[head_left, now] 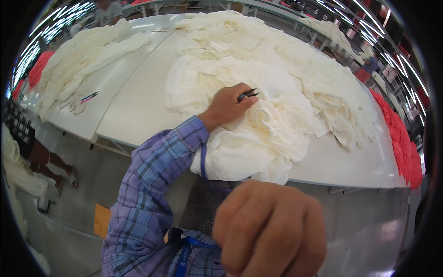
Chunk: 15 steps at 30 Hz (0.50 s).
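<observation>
My left hand (228,105), in a blue plaid sleeve, reaches over a heap of cream fabric (272,134) at the table's near edge. Its fingers are closed round small dark thread snips (249,94), whose pointed tips stick out to the right. Below the wrist, a narrow purple-blue strap (203,161) hangs down. My right hand (272,228) is close to the camera and blurred, curled into a fist in front of my lap. Whatever its fingers may hold is hidden. Part of the cream fabric hangs over the edge towards me.
More cream cloth (230,32) covers the far side of the white table (134,111). Another cream pile (92,55) and a pink-and-blue pen-like tool (89,97) lie on the left. Red fabric (397,134) drapes over the right end. A person's legs (50,168) show at left.
</observation>
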### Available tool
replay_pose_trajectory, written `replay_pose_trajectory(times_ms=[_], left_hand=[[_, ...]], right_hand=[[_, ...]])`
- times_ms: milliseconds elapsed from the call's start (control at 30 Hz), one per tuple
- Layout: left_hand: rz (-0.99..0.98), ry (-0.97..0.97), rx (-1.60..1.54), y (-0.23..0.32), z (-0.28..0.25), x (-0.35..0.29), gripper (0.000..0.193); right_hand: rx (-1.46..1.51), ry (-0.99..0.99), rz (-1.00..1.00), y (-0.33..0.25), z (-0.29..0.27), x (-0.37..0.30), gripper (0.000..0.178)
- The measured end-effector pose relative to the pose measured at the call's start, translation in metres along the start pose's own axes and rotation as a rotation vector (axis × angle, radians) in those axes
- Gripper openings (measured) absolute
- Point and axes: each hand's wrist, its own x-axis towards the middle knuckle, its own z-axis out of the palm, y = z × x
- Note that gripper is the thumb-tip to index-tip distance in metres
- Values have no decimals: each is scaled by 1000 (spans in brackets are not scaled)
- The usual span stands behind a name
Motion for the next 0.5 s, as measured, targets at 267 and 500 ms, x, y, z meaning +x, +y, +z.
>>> replay_pose_trajectory(times_ms=[267, 500], left_hand=[[-46, -9, -39, 7, -2, -3, 29], [-32, -18, -72, 1, 3, -1, 29]], right_hand=[[554, 325, -85, 17, 40, -16, 15], [844, 36, -226, 34, 20, -5, 13]])
